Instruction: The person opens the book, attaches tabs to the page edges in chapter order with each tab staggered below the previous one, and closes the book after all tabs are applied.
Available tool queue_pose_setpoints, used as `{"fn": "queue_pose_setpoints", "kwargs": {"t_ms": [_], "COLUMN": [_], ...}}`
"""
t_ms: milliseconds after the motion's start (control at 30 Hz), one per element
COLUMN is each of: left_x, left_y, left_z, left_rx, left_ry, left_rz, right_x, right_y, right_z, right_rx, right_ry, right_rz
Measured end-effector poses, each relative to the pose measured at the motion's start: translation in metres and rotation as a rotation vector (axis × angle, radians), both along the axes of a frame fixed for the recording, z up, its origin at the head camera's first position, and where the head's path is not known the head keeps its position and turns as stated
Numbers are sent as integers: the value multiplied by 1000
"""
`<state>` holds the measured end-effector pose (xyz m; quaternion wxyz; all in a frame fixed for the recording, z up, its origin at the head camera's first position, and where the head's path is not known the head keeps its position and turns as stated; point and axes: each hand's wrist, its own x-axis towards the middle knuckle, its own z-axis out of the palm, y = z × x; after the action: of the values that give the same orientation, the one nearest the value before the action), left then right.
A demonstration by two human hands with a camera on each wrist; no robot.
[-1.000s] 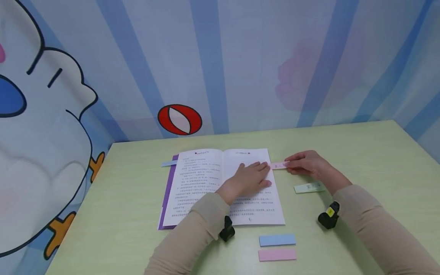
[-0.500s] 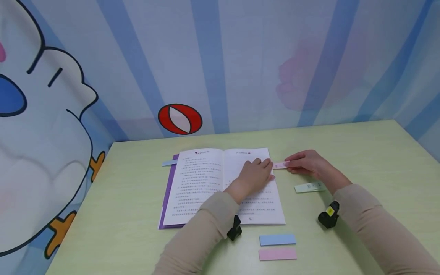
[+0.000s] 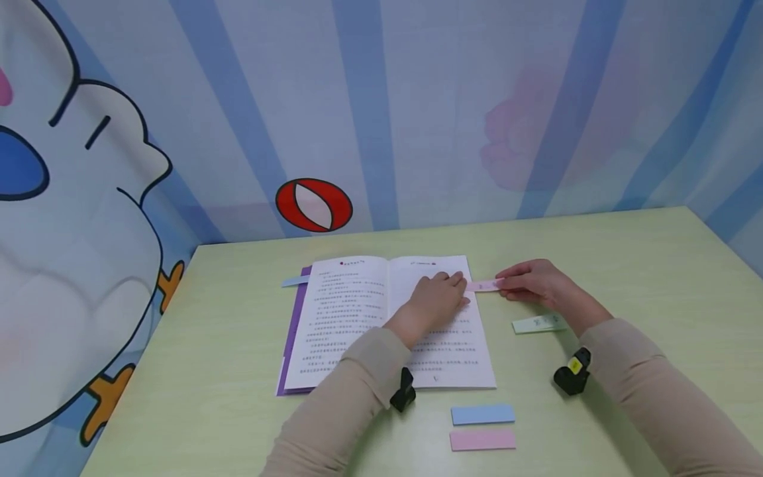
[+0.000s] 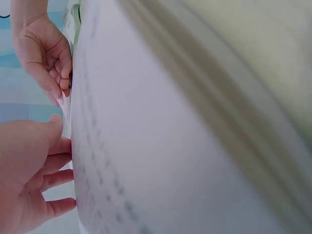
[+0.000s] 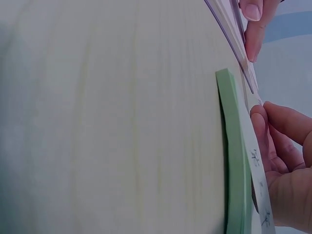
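Note:
An open book (image 3: 346, 318) with a purple cover lies in the middle of the table. My left hand (image 3: 435, 301) rests on its right page, fingertips near the outer edge; in the left wrist view the fingers of my left hand (image 4: 29, 175) touch the paper. Out from that edge sticks a pink sticky note (image 3: 484, 285) with small writing. My right hand (image 3: 536, 285) pinches its outer end between thumb and fingers, also seen in the right wrist view, where my right hand (image 5: 287, 141) is beside the green pad. The pink note's inner end is hidden by my left hand.
A green sticky-note pad (image 3: 539, 324), its top note written on and lifting, lies below my right hand. Blue (image 3: 483, 415) and pink (image 3: 483, 440) pads lie near the front. A blue note (image 3: 295, 281) protrudes from the book's left side. A printed curtain (image 3: 429, 119) stands behind the table.
My left hand has shifted a little to the right on the page over the second, its fingers less spread. My right hand keeps its pinch on the pink sticky note and has barely moved.

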<state>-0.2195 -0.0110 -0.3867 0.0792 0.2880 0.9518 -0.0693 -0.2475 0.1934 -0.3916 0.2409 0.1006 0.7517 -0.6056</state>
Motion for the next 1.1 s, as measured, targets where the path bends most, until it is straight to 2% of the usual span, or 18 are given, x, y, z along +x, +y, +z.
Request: {"fn": "queue_pose_setpoints", "kwargs": {"t_ms": [333, 533, 700, 1100], "left_x": [3, 10, 14, 13], "left_y": [-3, -5, -7, -10], "left_z": [4, 11, 13, 14], "left_rx": [-41, -70, -40, -15], "left_ry": [-4, -3, -13, -9], "left_rz": [20, -16, -51, -88], "right_x": [0, 1, 2, 1], "right_y": [-1, 0, -1, 0], "right_z": [0, 1, 1, 0], "right_rx": [20, 2, -14, -12], "right_ry": [6, 4, 1, -6], "right_rz": [2, 4, 1, -9]}}
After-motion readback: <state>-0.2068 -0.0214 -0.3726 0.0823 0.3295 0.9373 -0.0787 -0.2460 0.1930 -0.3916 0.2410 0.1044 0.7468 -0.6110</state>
